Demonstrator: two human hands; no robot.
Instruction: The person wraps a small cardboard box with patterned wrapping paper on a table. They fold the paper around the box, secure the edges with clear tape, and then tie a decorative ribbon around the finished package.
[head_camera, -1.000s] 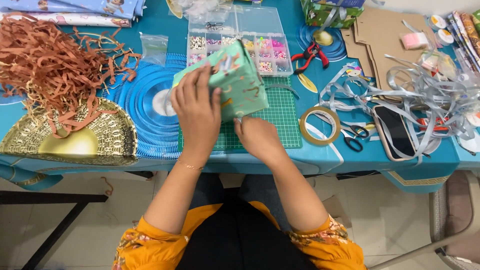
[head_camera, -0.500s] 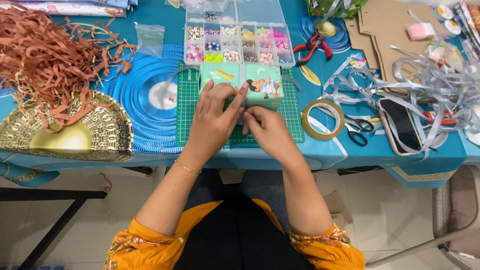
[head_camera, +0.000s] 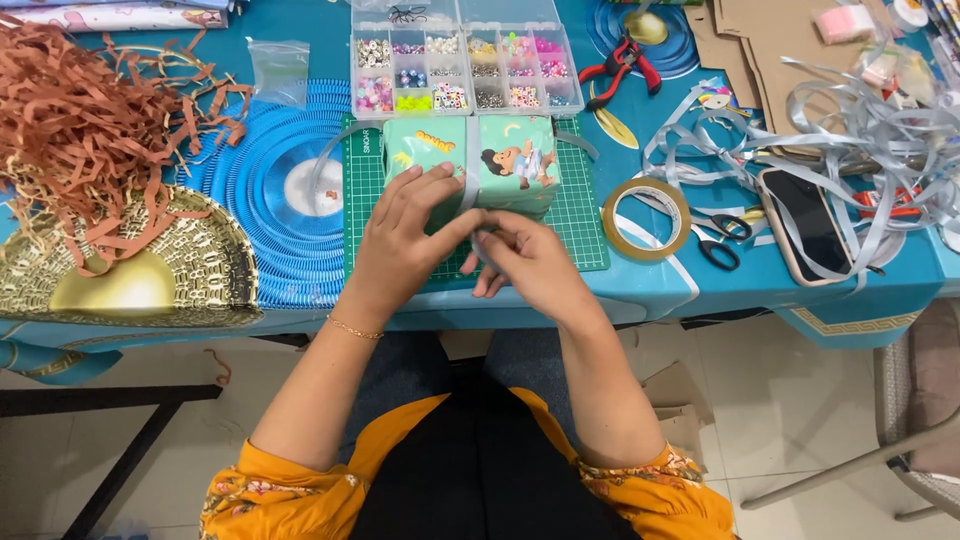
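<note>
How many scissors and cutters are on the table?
2: black-handled scissors right of the tape roll, and red-handled cutters beside the bead box. More may hide under the ribbon.

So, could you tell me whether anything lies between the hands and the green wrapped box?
Nothing visible does: the left hand rests on the green wrapped box, and the right hand pinches the grey ribbon at its near side.
</note>
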